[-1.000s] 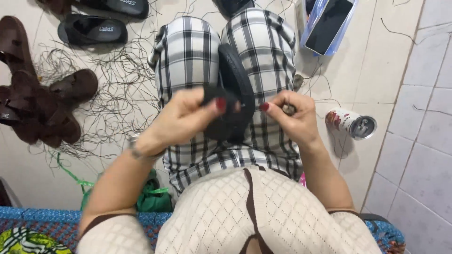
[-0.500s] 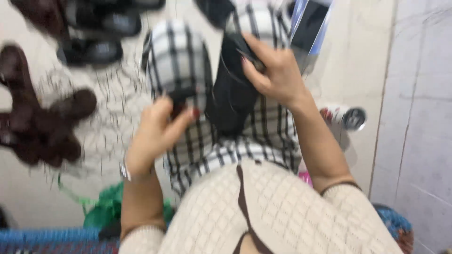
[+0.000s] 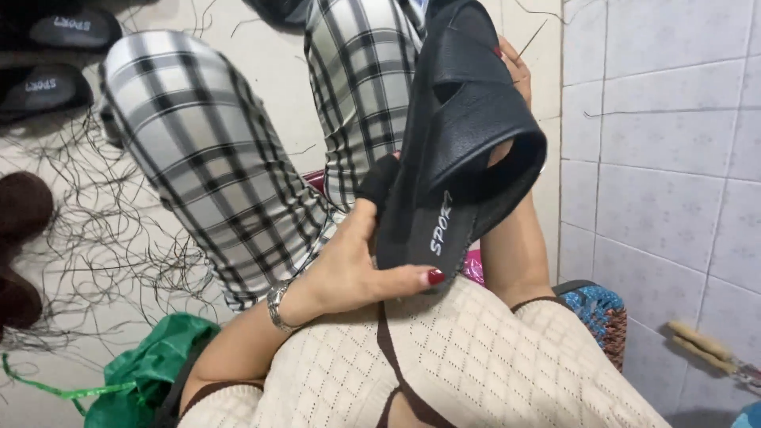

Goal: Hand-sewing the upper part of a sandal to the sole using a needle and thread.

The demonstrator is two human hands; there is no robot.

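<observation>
Sandal lifted and turned, sole side now facing up.

A second ago it lay low on the lap; now the black sandal (image 3: 460, 150) stands tilted above the checked trousers (image 3: 206, 150), left hand (image 3: 357, 265) clamped on its heel end, right hand (image 3: 515, 71) gripping behind the strap, ready for checking.

Left hand (image 3: 357, 265) cupped, thumb extended, wrist bent; right hand (image 3: 515, 71) raised, mostly hidden, forearm upright.

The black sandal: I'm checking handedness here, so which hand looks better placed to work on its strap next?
Probably the left hand: it only pinches the heel end of the black sandal. The right hand lies behind it, seemingly bearing it.
</observation>
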